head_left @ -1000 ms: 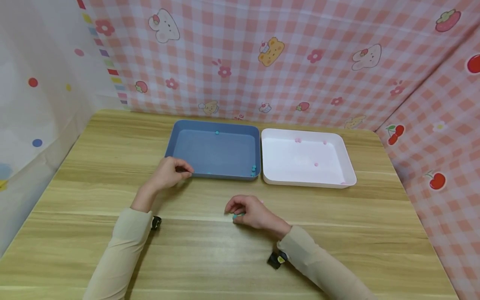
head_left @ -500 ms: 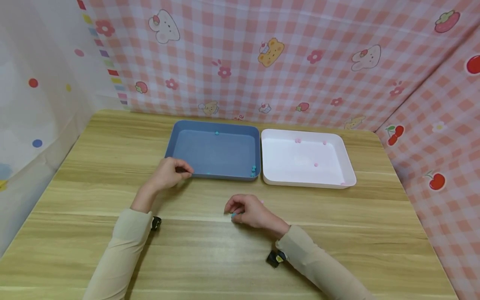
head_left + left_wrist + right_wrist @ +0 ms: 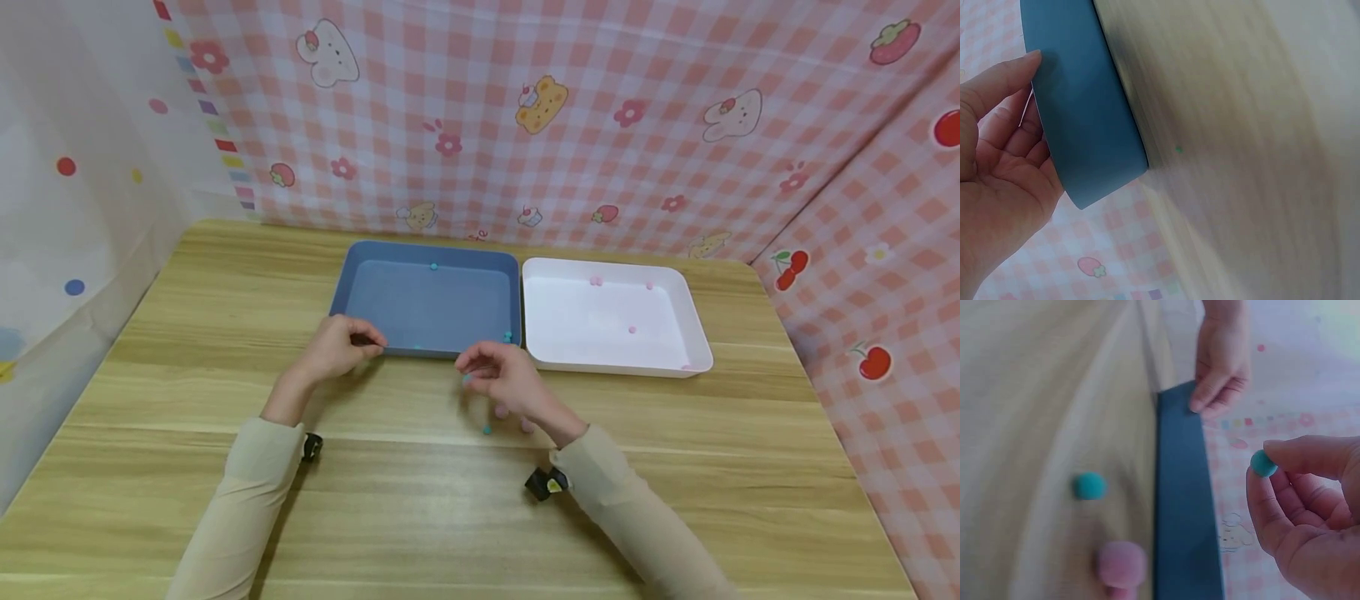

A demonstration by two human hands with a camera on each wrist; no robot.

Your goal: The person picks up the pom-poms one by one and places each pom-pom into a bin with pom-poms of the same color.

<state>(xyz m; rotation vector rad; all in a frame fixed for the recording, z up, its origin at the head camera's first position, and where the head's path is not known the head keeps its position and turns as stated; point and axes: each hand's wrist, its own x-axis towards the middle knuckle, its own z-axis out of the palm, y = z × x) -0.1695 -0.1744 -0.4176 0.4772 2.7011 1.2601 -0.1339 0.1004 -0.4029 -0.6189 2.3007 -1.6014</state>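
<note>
My left hand (image 3: 339,343) pinches the near-left rim of the blue-grey tray (image 3: 427,352), its thumb against the outer wall in the left wrist view. Between the thumb and forefinger of my right hand (image 3: 512,382) is a small teal ball (image 3: 1264,463), held above the table just in front of that tray. Below the right hand, another teal ball (image 3: 487,430) lies on the wood with pink balls (image 3: 527,425) close by. Teal balls (image 3: 507,336) sit in the tray's near-right corner, partly hidden by the right hand, and one more teal ball (image 3: 433,267) rests at the far side.
A white tray (image 3: 600,365) stands just right of the blue-grey one, with several pink balls (image 3: 632,330) in it. Both are on a wood-grain table (image 3: 405,517). A pink checked cloth (image 3: 480,108) hangs behind the table and another on the right.
My right hand has lifted the teal ball off the table and moved it forward towards the blue-grey tray, uncovering a teal ball and pink balls. The left hand has stayed on the rim.
</note>
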